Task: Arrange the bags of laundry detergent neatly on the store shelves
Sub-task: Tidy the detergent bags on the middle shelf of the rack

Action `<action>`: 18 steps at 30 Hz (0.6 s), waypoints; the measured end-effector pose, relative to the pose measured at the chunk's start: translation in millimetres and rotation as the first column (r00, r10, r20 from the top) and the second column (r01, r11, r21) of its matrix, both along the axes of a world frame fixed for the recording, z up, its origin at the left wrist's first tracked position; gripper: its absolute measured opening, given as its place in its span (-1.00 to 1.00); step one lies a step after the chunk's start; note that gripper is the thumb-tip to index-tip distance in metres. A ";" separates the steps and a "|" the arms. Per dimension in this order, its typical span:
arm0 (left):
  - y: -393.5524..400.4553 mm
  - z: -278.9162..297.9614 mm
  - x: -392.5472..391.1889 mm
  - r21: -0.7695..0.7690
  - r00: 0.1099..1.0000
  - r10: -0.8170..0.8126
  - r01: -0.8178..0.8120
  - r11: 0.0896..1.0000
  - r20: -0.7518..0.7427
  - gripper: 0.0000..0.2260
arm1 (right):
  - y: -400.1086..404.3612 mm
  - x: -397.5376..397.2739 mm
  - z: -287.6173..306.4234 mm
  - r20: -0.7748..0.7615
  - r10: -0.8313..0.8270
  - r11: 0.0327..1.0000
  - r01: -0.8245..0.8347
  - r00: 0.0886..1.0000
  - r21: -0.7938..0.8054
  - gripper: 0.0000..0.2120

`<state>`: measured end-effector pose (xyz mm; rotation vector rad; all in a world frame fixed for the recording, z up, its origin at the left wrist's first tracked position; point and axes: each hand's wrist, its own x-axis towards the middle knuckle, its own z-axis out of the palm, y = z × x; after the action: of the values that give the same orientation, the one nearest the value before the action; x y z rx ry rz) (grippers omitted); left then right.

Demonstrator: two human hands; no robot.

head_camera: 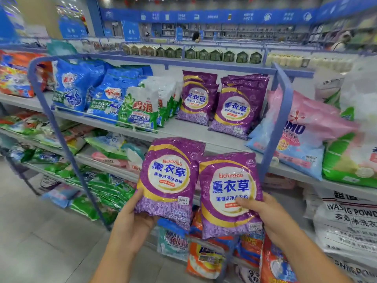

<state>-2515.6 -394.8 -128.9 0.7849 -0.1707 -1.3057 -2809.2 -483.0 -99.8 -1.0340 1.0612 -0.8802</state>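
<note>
I hold two purple lavender detergent bags upright in front of the shelves. My left hand (pixel 133 219) grips the bottom of the left purple bag (pixel 169 178). My right hand (pixel 265 213) grips the lower right of the right purple bag (pixel 229 193), which overlaps the left one's edge. On the top shelf (pixel 183 129) two stacks of the same purple bags (pixel 237 107) lean upright, with bare shelf in front of them. Left of them stand green-and-white bags (pixel 140 108) and blue bags (pixel 71 88).
A blue metal frame (pixel 273 127) divides the shelf bays. Pink and blue large bags (pixel 295 135) lie to the right. Lower shelves hold green, orange and white bags. A white washing-powder sack (pixel 346 221) sits at lower right. Grey tiled floor (pixel 40 231) lies to the left.
</note>
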 end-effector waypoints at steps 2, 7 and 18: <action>-19.7 13.9 8.3 -0.042 1.000 0.006 -0.007 0.999 -0.005 -0.71 | -23.7 15.0 14.3 0.009 -0.011 0.998 0.011 1.000 -0.068 -0.60; -65.4 52.2 27.7 -0.126 0.999 0.009 -0.004 0.992 0.035 -0.68 | -74.1 44.8 47.3 0.069 -0.044 0.980 0.056 0.997 -0.191 -0.48; -238.9 99.5 68.5 -0.225 0.984 -0.170 0.180 0.958 0.061 -0.60 | -179.0 75.8 82.1 -0.002 -0.452 0.842 0.425 0.892 -0.333 -0.85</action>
<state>-2447.1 -633.8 -29.4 0.6092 -0.4253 -1.4073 -2733.4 -662.0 -17.7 -1.1215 1.2779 -1.4361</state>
